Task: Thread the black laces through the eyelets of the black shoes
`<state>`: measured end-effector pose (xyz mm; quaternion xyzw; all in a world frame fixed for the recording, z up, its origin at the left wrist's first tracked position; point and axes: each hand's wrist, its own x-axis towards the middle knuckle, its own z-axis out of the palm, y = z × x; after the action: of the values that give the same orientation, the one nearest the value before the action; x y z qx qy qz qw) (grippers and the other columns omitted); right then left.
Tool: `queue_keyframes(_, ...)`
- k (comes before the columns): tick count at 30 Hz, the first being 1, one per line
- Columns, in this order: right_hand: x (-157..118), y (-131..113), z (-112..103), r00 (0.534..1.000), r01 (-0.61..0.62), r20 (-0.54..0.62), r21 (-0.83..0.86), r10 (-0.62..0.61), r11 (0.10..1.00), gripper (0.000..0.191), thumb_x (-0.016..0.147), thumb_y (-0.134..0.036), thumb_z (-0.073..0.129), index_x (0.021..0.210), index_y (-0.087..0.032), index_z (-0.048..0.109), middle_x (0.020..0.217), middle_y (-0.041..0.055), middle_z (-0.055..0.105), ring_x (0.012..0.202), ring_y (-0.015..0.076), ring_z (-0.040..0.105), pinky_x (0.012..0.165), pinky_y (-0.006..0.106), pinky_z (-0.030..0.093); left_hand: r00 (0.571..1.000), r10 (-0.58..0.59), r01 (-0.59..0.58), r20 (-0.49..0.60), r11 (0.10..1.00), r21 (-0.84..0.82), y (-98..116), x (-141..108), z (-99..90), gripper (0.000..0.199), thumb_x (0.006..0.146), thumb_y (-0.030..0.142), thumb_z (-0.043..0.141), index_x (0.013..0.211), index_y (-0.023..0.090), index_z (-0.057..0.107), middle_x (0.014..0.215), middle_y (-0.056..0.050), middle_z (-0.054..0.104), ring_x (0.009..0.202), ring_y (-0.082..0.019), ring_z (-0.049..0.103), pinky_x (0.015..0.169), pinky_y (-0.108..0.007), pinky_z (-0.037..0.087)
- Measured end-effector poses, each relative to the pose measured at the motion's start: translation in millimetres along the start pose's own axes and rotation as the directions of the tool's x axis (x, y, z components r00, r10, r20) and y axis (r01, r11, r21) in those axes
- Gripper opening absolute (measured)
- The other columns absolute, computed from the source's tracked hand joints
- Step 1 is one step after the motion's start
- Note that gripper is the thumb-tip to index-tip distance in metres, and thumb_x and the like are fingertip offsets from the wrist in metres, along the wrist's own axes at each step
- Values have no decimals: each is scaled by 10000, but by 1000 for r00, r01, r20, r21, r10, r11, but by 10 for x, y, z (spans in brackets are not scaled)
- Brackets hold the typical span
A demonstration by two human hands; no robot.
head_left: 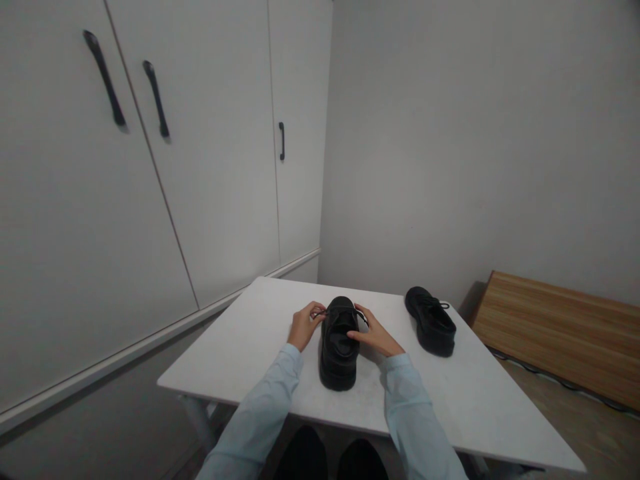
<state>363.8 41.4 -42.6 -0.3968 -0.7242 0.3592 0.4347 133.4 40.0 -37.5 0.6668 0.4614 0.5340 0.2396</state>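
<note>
"One black shoe (339, 353) sits right in front of the person in the head view, on a white counter (240, 347). How is it turned?"

"Toe towards the far edge, heel close to the near edge, around the middle of that edge. It stands upright on its sole, with its opening facing the wearer of the camera."

"And the left hand (306, 326)?"

"Just left of the shoe's front half, fingertips pinched together on the lace (327, 311), which runs out from the shoe to them."

"Does the right hand (377, 335) do the same?"

"Not quite. It lies against the other side, thumb at the opening and fingers up by a strand of lace. Whether those fingers grip that strand, I can't tell."

"What else is on the counter?"

"A second black shoe (433, 325), by the far right corner. It stands at a slant, toe to the far edge, heel turned towards the right edge, well apart from both hands. A bit of its lace sticks out over the top."

"And around it all?"

"White cabinet doors (220, 167) with dark handles, past the left edge; a wood-grain panel (560, 333) beyond the right edge; and light blue sleeves (267, 400) crossing the near edge."
</note>
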Motion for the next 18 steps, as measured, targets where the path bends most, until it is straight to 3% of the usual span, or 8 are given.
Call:
queue_keyframes(7,2,-2,0,1000,-11,-6,-26,11,1000,805,614,-424,773,1320,-259,424,1397,98,418,1318,264,352,1124,471,195,994,42,-32,-99,994,100,-41,7,-24,157,770,153,550,902,208,614,874,-36,668,852,-190,594,798,-330,442)
queue_keyframes(18,-1,-47,4,999,-42,-11,-28,41,999,835,605,-431,775,1334,-263,404,1414,104,398,1339,281,318,1130,483,164,977,-76,45,-198,987,-154,-132,61,-8,204,790,135,487,985,196,496,895,-31,558,907,-148,571,823,-314,478)
